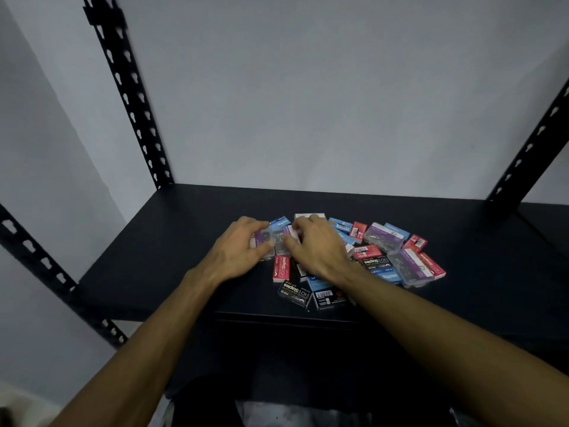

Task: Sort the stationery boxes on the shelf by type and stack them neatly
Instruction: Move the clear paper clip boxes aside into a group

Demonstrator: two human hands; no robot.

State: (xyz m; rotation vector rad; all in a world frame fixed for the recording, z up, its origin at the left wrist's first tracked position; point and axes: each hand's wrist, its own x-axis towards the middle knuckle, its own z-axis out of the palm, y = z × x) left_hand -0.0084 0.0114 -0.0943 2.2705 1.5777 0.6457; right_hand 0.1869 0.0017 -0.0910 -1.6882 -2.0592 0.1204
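Note:
Several small stationery boxes lie in a loose pile on the black shelf (160,241): red staple boxes (281,268), black staple boxes (294,291), blue boxes (340,224) and clear plastic cases with purple labels (383,237). My left hand (238,251) grips a clear purple-labelled case (265,238) at the pile's left end. My right hand (317,248) pinches a second clear case (281,240) right beside it. Both cases are partly hidden by my fingers and blurred.
Black slotted uprights rise at the back left (135,103), back right (529,149) and front left (46,266) of the rack. A pale wall stands behind. Bare shelf surface lies to the left and far right of the pile.

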